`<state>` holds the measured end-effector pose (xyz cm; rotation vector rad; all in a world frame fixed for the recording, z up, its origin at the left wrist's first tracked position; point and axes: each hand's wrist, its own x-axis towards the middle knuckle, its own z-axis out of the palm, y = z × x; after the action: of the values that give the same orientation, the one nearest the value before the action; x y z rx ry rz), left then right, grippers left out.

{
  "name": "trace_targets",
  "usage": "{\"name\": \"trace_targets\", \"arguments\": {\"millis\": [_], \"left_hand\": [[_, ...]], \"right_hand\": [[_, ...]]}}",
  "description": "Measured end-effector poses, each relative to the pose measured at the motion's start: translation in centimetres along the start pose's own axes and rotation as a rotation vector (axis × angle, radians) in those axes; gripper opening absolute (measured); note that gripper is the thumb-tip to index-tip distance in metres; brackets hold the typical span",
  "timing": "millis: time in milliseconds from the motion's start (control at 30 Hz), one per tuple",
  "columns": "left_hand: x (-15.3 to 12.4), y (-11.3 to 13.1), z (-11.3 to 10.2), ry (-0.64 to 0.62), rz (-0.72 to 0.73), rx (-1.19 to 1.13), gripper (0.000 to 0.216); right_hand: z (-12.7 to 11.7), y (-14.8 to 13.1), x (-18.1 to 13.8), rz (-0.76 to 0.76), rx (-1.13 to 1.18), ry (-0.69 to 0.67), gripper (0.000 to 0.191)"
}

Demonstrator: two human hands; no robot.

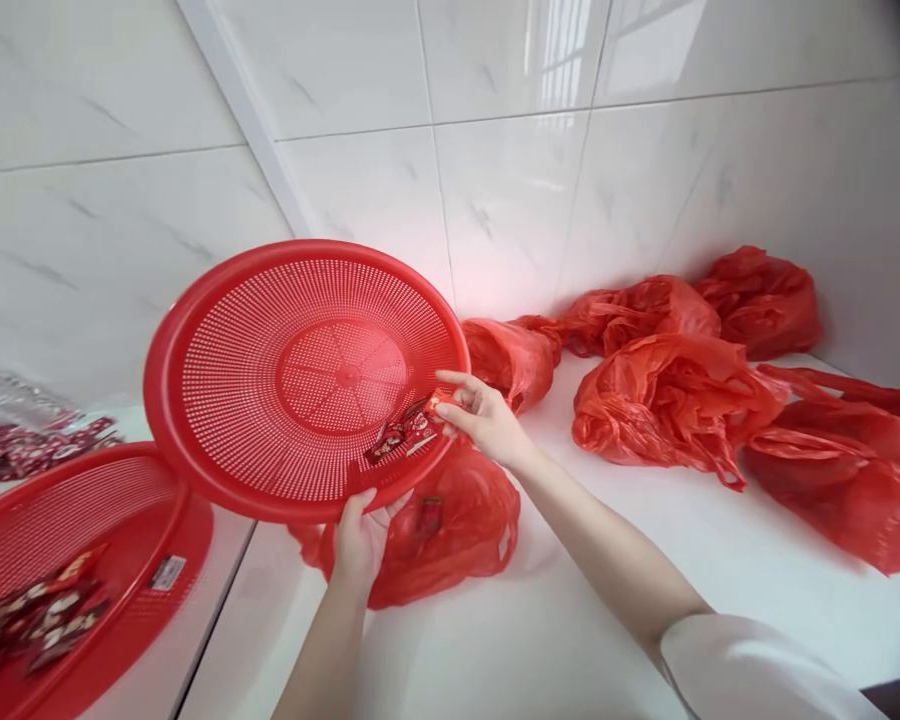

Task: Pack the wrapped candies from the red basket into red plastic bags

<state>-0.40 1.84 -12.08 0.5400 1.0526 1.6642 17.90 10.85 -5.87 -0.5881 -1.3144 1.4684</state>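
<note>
My left hand grips the near rim of a round red perforated basket, which is tilted up toward me above the white counter. A few small red candy packets lie inside near its lower rim. My right hand reaches over the basket's right edge, its fingers pinched on a small red packet. Under the basket lies a red plastic bag with a packet showing through it.
A second red basket with several dark packets sits at lower left. More packets in clear wrap lie behind it. Several red plastic bags are spread along the tiled wall on the right.
</note>
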Motion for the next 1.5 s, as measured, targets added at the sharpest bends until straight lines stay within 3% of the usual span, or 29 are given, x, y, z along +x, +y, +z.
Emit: {"name": "trace_targets", "arguments": {"millis": [100, 267, 367, 433, 533, 700, 767, 900, 1000, 1133, 1233, 1367, 1500], "left_hand": [[0.2, 0.2, -0.4, 0.008, 0.045, 0.005, 0.035], [0.4, 0.2, -0.9, -0.005, 0.066, 0.019, 0.031], [0.3, 0.2, -0.8, -0.016, 0.059, 0.013, 0.028], [0.1, 0.2, -0.6, -0.024, 0.073, 0.009, 0.031], [-0.3, 0.2, -0.3, -0.03, 0.085, 0.007, 0.038], [-1.1, -0.7, 0.7, -0.052, 0.046, 0.007, 0.045], [-1.6, -1.5, 1.1, -0.058, 0.023, 0.017, 0.044], [-2.7, -3.4, 1.5, -0.081, -0.066, 0.053, 0.04], [-3.2, -4.1, 1.6, -0.077, -0.127, 0.072, 0.038], [-3.4, -3.5, 2.1, -0.148, -0.149, 0.02, 0.036], [-3.2, -2.7, 2.2, -0.129, -0.118, 0.001, 0.037], [-2.5, -1.9, 1.7, -0.076, -0.097, 0.0, 0.037], [-1.8, -1.4, 1.1, -0.01, -0.014, -0.025, 0.041]], "right_hand": [[0.1, -0.4, -0.5, -0.038, -0.058, -0.06, 0.057], [0.2, -0.2, -1.1, 0.072, -0.167, -0.191, 0.033], [0.4, 0.0, -1.6, 0.12, -0.427, -0.353, 0.025], [0.9, 0.0, -2.0, 0.029, -0.662, -0.393, 0.023], [1.7, 0.0, -2.3, -0.13, -0.915, -0.395, 0.029], [2.3, 1.2, -2.3, -0.259, -1.017, -0.407, 0.023], [2.3, 2.2, -2.2, -0.275, -1.077, -0.385, 0.026], [2.1, 3.9, -1.8, -0.242, -1.299, -0.275, 0.051], [1.4, 4.0, -1.5, -0.181, -1.386, -0.262, 0.052], [0.2, 3.2, -1.0, -0.153, -1.18, -0.298, 0.044], [-0.1, 2.7, -0.6, -0.111, -0.862, -0.149, 0.033], [-0.2, 2.6, -0.1, 0.007, -0.355, -0.058, 0.042], [-0.3, 2.5, 0.1, 0.057, -0.18, -0.077, 0.045]]}}
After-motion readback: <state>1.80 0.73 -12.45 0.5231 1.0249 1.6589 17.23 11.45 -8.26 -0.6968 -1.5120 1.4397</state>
